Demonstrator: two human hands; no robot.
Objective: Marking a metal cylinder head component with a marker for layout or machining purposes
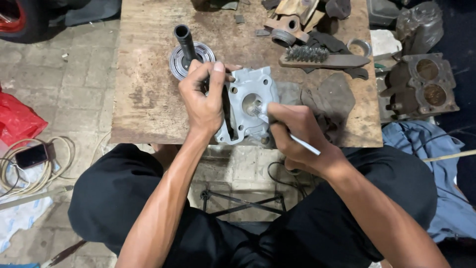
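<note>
Pale grey engine casting (248, 104) on a rusty-brown table (148, 99).

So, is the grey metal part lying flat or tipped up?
Tipped up: the left hand holds the grey metal part on edge on the table.

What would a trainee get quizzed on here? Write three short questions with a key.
1. True or false: the left hand steadies the grey metal engine part on the wooden board.
2. Which tool does the right hand hold? A) thin white-handled brush B) hammer C) pliers
3. What lies behind the part, near the far edge of the board?

Key: 1 true; 2 A; 3 a wire brush.
</note>
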